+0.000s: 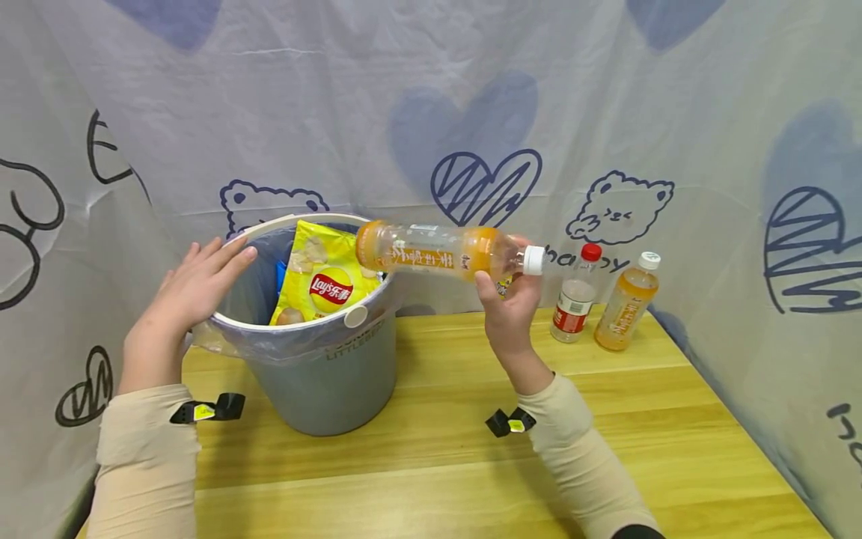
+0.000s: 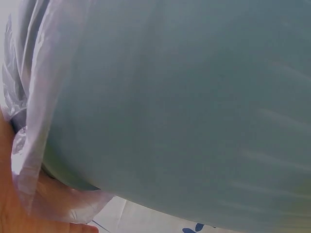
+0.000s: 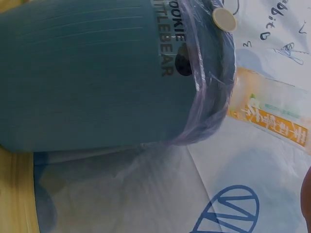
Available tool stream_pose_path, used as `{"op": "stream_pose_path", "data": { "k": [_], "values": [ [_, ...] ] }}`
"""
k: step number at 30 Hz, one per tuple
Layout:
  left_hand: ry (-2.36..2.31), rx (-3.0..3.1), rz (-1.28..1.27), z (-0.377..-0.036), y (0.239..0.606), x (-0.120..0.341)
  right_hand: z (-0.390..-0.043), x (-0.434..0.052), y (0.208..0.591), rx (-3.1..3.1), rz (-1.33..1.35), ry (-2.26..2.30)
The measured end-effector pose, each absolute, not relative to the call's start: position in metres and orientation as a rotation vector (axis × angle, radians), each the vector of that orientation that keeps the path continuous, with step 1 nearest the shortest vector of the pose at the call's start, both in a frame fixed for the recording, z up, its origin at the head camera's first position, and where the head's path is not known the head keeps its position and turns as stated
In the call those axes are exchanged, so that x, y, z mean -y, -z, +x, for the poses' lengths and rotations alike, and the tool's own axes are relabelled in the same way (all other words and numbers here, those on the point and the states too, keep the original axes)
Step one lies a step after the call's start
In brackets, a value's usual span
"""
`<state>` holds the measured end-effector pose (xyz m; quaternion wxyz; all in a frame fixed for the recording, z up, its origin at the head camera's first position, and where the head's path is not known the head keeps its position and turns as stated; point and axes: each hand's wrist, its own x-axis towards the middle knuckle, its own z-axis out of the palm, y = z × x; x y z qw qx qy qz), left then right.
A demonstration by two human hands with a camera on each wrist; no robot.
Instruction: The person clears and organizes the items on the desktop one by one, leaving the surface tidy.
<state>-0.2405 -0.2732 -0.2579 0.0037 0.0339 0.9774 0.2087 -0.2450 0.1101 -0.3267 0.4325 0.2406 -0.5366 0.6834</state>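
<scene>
My right hand (image 1: 513,314) grips a clear plastic bottle (image 1: 431,251) near its white-capped neck, with the thumb in front and fingers behind. The bottle lies sideways in the air, orange label showing, its base over the right rim of a grey-blue bucket (image 1: 323,393). In the right wrist view the bottle (image 3: 272,109) appears beside the lined rim. My left hand (image 1: 202,288) rests at the bucket's left rim, fingers fairly straight. A clear plastic bag (image 2: 48,97) lines the bucket and folds over its edge. Inside stands a yellow Lay's chip bag (image 1: 323,277).
A red-capped bottle (image 1: 575,299) and a white-capped orange-label bottle (image 1: 626,307) stand at the back right of the wooden table (image 1: 458,457). Something small and yellow (image 1: 503,286) shows partly behind my right hand. A printed curtain (image 1: 377,97) hangs behind and at both sides.
</scene>
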Motion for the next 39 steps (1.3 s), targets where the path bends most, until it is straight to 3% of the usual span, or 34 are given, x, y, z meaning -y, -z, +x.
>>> {"op": "stream_pose_path", "data": {
  "k": [13, 39],
  "values": [
    [-0.651, -3.059, 0.116, -0.241, 0.257, 0.275, -0.246, -0.103, 0.318, 1.69, 0.606, -1.64],
    [-0.671, -3.055, 0.126, -0.241, 0.258, 0.275, -0.259, -0.088, 0.32, 1.81, 0.726, -1.48]
  ]
}}
